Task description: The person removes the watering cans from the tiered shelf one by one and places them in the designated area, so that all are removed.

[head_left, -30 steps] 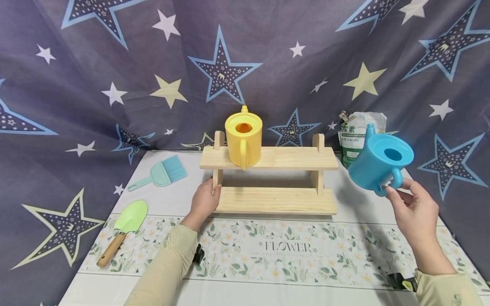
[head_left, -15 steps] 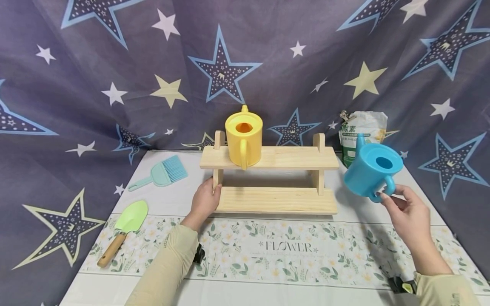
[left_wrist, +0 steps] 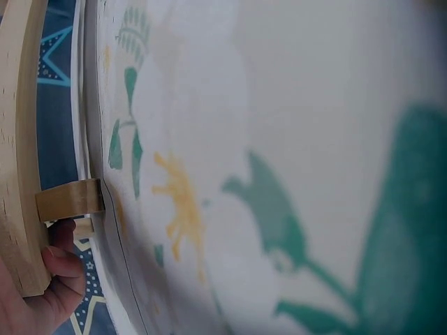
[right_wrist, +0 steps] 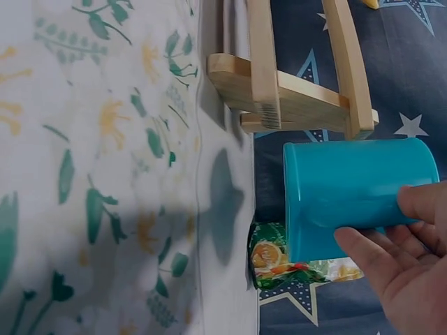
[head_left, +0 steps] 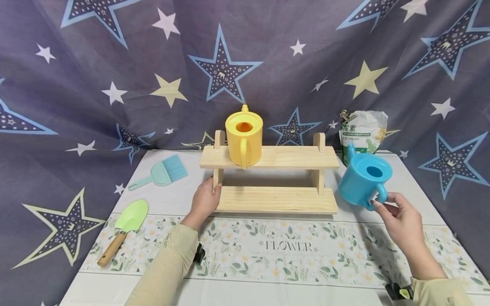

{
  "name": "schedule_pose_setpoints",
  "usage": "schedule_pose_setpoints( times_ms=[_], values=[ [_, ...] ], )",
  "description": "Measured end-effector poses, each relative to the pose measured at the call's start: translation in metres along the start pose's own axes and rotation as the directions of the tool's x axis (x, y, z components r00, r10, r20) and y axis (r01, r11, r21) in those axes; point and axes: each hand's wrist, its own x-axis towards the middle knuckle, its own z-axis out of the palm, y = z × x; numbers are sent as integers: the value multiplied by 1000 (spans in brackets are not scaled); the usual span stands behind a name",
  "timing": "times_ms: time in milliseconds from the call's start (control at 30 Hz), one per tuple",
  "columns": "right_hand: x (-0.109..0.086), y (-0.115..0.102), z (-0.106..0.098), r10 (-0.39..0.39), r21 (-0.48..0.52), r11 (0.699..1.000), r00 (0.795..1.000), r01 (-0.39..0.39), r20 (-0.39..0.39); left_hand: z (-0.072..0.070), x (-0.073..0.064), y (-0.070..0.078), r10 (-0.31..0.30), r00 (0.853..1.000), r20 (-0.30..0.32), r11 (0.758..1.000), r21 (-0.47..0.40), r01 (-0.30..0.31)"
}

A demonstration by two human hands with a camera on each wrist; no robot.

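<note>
A blue watering can (head_left: 356, 185) is held up off the table by its handle, pinched between the thumb and fingers of my right hand (head_left: 405, 223). Its shadow falls apart from it on the cloth in the right wrist view. Just left of the can stands a two-tier wooden shelf (head_left: 279, 200). My left hand (head_left: 204, 199) grips the left end of its lower board, fingers curled round the edge in the left wrist view. On the top board, left of centre, sits a yellow watering can (head_left: 253, 146) upright, handle facing me.
A clipped white-and-green bag (head_left: 365, 131) stands behind the blue can. Left of the shelf lie a mint brush (head_left: 162, 173) and a green trowel (head_left: 132, 216) with a wooden handle. A star-printed curtain (head_left: 298, 80) hangs behind the table.
My right hand has lowered the blue watering can and brought it left, closer to the shelf's right end. More of the bag shows. My left hand and the shelf stay put.
</note>
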Motion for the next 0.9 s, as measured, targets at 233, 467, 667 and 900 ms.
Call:
schedule_pose_setpoints(
  times_ms=[233,467,667,900],
  values=[
    [-3,5,3,14,-7,1000,1000,-14,9,0,0,0,0,1000,-4,1000,7,0],
    [-4,10,4,31,-7,999,999,-31,45,-1,-1,0,1,1000,-2,1000,2,-1],
    [-5,13,5,61,18,998,994,-63,94,-1,-1,-1,13,1000,-10,1000,4,-13],
    [-5,16,7,102,18,994,987,-105,124,0,-1,1,8,1000,-3,1000,8,-8]
  ],
)
